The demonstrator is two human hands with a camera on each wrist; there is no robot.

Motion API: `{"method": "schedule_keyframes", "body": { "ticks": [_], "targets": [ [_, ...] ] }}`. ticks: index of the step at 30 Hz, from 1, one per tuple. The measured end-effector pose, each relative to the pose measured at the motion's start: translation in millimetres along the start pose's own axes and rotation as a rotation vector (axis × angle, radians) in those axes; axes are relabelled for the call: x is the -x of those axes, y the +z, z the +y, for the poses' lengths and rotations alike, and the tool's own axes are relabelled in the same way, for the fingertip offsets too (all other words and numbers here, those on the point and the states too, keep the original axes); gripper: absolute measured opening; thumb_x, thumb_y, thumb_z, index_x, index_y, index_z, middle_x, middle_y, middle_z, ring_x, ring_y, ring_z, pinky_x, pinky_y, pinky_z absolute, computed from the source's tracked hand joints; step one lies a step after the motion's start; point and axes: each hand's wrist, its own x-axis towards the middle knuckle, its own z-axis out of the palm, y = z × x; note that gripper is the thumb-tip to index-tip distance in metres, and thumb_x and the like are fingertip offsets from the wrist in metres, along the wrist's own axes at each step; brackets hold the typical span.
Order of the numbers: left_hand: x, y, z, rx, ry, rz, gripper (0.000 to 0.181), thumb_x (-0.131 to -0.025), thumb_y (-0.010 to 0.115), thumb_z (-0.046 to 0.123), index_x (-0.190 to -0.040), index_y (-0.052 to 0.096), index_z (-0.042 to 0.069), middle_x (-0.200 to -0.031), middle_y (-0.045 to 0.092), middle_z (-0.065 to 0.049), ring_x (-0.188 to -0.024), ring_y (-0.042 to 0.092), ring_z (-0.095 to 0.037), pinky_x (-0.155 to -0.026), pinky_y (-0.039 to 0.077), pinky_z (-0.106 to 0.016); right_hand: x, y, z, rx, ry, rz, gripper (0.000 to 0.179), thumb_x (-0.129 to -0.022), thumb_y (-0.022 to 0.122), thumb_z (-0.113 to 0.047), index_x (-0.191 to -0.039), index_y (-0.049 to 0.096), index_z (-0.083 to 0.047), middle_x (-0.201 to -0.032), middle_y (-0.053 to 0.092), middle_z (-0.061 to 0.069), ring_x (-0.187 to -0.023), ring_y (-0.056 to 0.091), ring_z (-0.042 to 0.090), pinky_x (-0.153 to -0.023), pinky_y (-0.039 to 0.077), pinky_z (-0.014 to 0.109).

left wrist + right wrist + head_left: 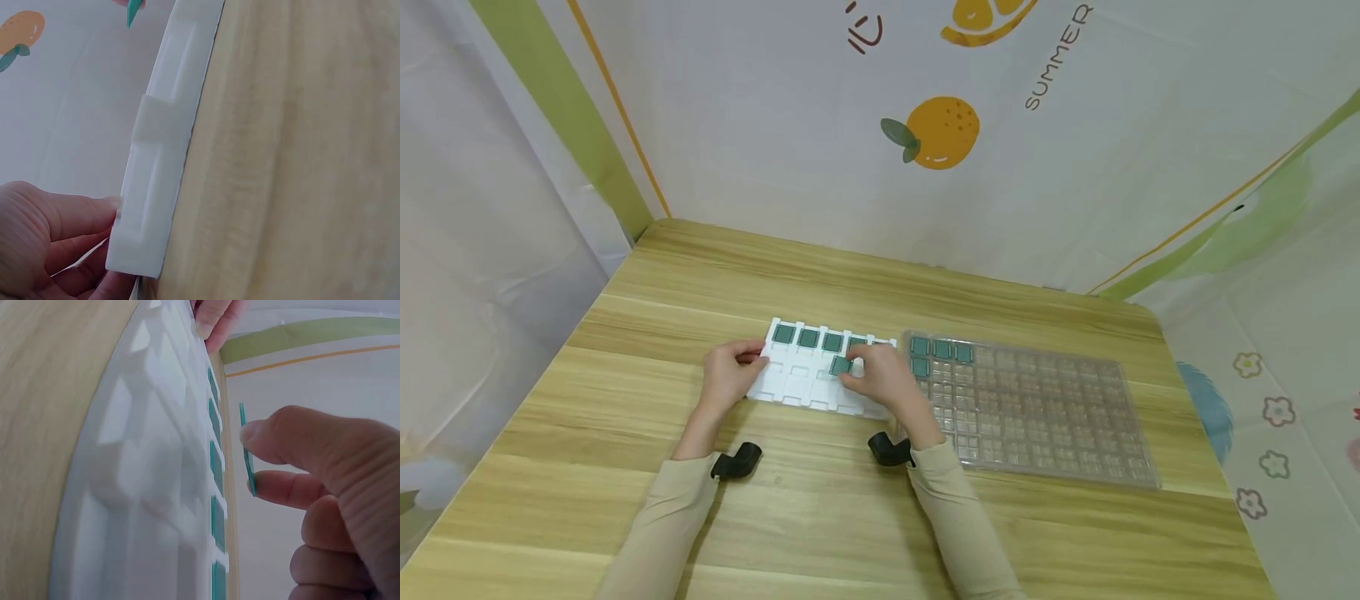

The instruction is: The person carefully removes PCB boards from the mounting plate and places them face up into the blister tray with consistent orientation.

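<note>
My left hand (pixel 728 375) grips the left end of a white plastic tray (pixel 786 389), its thumb on the near side and the fingers around the edge in the left wrist view. Between thumb and finger of my right hand (pixel 886 382) is a thin green square chip (pixel 248 456), pinched by its edges. In the head view this chip overlaps the tray's second row; the right wrist view has it standing off from the tray face. Several like green chips (pixel 808 337) fill the tray's far row, partly covered by the right hand at its right end.
To the right lies a clear plastic tray (pixel 1138 433) with a grid of small pockets; several green chips (pixel 942 349) sit in its far left corner. Both trays are on a wood-grain table (pixel 805 517). A printed curtain (pixel 790 150) hangs behind the table.
</note>
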Motion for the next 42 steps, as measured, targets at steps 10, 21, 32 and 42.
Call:
{"method": "schedule_keyframes", "body": {
  "ticks": [10, 21, 32, 42],
  "targets": [
    [0.7, -0.2, -1.4, 0.014, 0.016, 0.008, 0.02, -0.079, 0.065, -0.009, -0.098, 0.067, -0.015, -0.086, 0.066, -0.029, -0.075, 0.064, -0.034, -0.058, 0.04, -0.007, 8.9, -6, 16, 0.024, 0.05, 0.018, 0.026, -0.08, 0.071, -0.02, -0.102, 0.071, -0.004, -0.047, 0.032, -0.01, -0.043, 0.018, 0.005, -0.042, 0.018, 0.017],
    [-0.4, 1.2, -0.3, 0.004, -0.008, 0.005, 0.02, -0.079, 0.065, -0.008, -0.098, 0.067, -0.014, -0.088, 0.066, -0.029, -0.078, 0.064, -0.036, -0.058, 0.039, -0.007, 22.0, -18, 30, -0.002, 0.113, 0.033, 0.028, -0.081, 0.072, -0.02, -0.102, 0.07, -0.003, -0.049, 0.034, -0.008, -0.044, 0.025, 0.006, -0.043, 0.022, 0.019],
    [0.5, 0.6, 1.8, 0.005, -0.007, 0.008, 0.02, -0.079, 0.065, -0.009, -0.098, 0.067, -0.014, -0.087, 0.066, -0.029, -0.077, 0.063, -0.034, -0.058, 0.039, -0.007, 35.6, -29, 49, -0.01, 0.115, 0.085, 0.025, -0.079, 0.073, -0.017, -0.099, 0.071, -0.002, -0.046, 0.028, -0.009, -0.042, 0.022, 0.005, -0.042, 0.02, 0.019],
    [1.9, -0.2, -1.0, 0.059, 0.043, 0.031, 0.018, -0.077, 0.066, -0.007, -0.094, 0.068, -0.014, -0.082, 0.067, -0.027, -0.07, 0.063, -0.026, -0.058, 0.042, -0.011, 44.0, -36, 66, -0.07, 0.137, 0.065, 0.027, -0.082, 0.072, -0.016, -0.102, 0.069, 0.002, -0.047, 0.029, -0.008, -0.042, 0.022, 0.005, -0.041, 0.021, 0.018]
  ]
}}
